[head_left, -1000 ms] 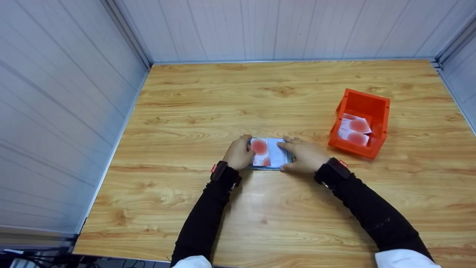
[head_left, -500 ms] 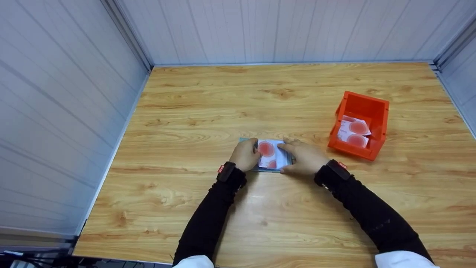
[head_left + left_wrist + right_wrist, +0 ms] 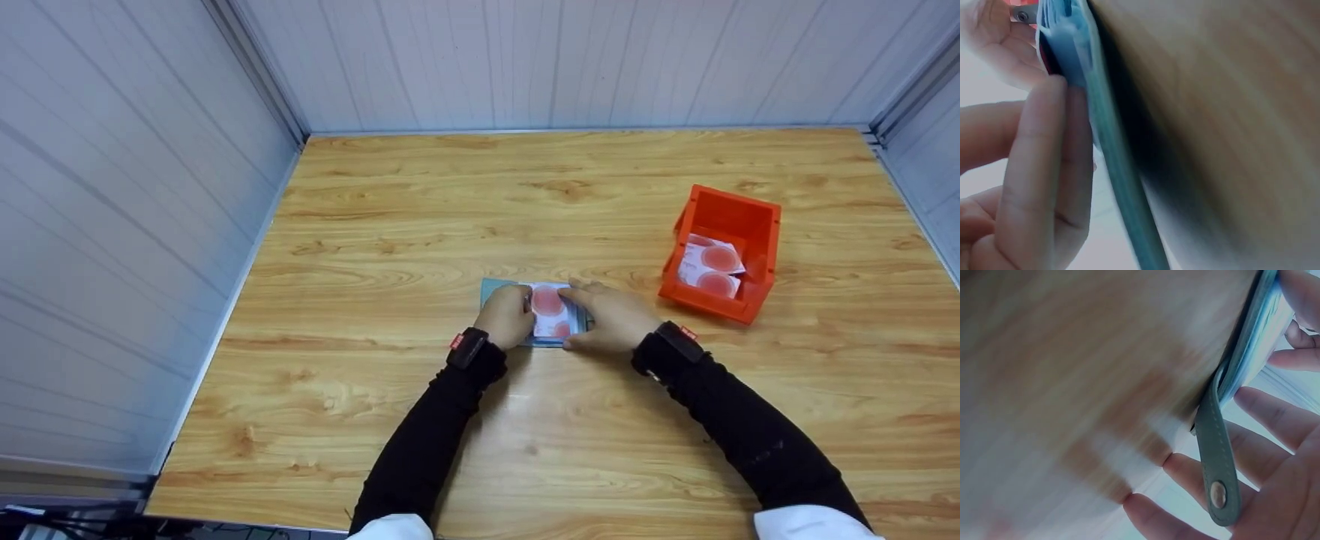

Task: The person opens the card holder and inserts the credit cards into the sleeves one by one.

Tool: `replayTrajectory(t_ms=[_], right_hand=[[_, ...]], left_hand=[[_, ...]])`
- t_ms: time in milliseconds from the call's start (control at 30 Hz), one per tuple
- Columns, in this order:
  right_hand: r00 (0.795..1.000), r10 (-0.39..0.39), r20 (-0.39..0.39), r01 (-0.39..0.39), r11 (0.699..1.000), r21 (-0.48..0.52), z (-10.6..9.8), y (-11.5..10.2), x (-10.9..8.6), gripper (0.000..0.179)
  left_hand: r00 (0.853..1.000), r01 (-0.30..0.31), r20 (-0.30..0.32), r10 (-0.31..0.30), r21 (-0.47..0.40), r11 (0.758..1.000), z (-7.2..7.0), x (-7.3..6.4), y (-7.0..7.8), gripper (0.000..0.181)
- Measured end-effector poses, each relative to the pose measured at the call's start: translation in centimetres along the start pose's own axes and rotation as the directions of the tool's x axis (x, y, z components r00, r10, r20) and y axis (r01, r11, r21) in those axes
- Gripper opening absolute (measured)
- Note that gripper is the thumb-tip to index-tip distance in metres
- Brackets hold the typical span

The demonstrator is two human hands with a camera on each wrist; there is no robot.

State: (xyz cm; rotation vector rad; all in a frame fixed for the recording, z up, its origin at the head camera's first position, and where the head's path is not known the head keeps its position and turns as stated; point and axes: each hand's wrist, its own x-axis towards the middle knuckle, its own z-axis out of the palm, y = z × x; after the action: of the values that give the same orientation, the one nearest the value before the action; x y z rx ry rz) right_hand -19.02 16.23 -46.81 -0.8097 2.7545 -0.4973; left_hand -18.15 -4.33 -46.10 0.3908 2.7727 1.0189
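A teal card holder (image 3: 495,286) lies open on the table, its clear bluish leaves (image 3: 1067,48) facing up. On the leaf sits a white card with red circles (image 3: 550,318). My left hand (image 3: 507,318) pinches the card at its left edge, with the back of the hand over the holder's left side. My right hand (image 3: 619,319) holds the holder's right end, thumb at the near edge and fingers at the far edge. In the right wrist view, the holder's strap (image 3: 1216,444) with a metal snap sticks out past the fingers, some of which touch the table.
An orange bin (image 3: 742,210) with several similar cards (image 3: 712,262) stands to the right of my right hand. The wood-grain table (image 3: 420,202) is bounded by pale panel walls (image 3: 525,67) at the back and sides.
My left hand has slid to the right with the card, which now covers most of the pale leaf. More of the holder's left cover shows. The right hand stays in place.
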Motion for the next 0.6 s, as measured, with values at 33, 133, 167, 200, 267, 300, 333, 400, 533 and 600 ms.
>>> replayTrajectory(t_ms=[33,133,167,200,267,300,333,400,533,600], right_hand=[[1.0,-0.007,-0.006,0.007,1.0,0.0,0.0,0.0,0.0,0.084],[1.0,-0.016,-0.016,0.016,1.0,-0.004,-0.1,-0.2,-0.1,0.083],[1.0,-0.02,-0.019,0.02,1.0,-0.007,-0.1,-0.3,-0.1,0.083],[1.0,-0.024,-0.02,0.024,1.0,-0.008,-0.2,-0.3,-0.1,0.082],[1.0,-0.025,-0.018,0.024,1.0,-0.012,-0.2,-0.4,-0.1,0.082],[1.0,-0.022,-0.015,0.022,1.0,-0.013,-0.2,-0.4,-0.2,0.082],[1.0,-0.023,-0.016,0.023,1.0,-0.017,-0.2,-0.4,-0.2,0.082],[1.0,-0.018,-0.011,0.018,1.0,-0.022,-0.2,-0.3,-0.2,0.082],[1.0,-0.017,-0.008,0.017,1.0,-0.025,-0.2,-0.3,-0.2,0.082],[1.0,-0.017,-0.006,0.017,1.0,-0.023,-0.2,-0.3,-0.2,0.082]], left_hand=[[1.0,-0.002,0.001,0.002,0.006,1.0,0.0,0.0,0.1,0.024],[1.0,0.0,0.01,0.0,0.027,1.0,0.0,-0.2,0.4,0.01],[1.0,0.002,0.015,-0.002,0.032,0.999,0.0,-0.2,0.4,0.018],[1.0,0.003,0.018,-0.004,0.036,0.999,-0.1,-0.3,0.5,0.027],[1.0,0.008,0.024,-0.009,0.039,0.999,-0.1,-0.4,0.6,0.041],[1.0,0.01,0.028,-0.011,0.038,0.999,-0.1,-0.5,0.6,0.042],[0.999,0.009,0.031,-0.01,0.037,0.999,-0.2,-0.5,0.6,0.042],[1.0,0.002,0.031,-0.003,0.039,0.999,-0.2,-0.6,0.6,0.041],[0.999,0.005,0.04,-0.005,-0.004,1.0,-0.3,-0.9,0.5,0.042],[0.999,-0.005,0.031,0.006,-0.02,1.0,-0.5,-1.2,0.4,0.044]])
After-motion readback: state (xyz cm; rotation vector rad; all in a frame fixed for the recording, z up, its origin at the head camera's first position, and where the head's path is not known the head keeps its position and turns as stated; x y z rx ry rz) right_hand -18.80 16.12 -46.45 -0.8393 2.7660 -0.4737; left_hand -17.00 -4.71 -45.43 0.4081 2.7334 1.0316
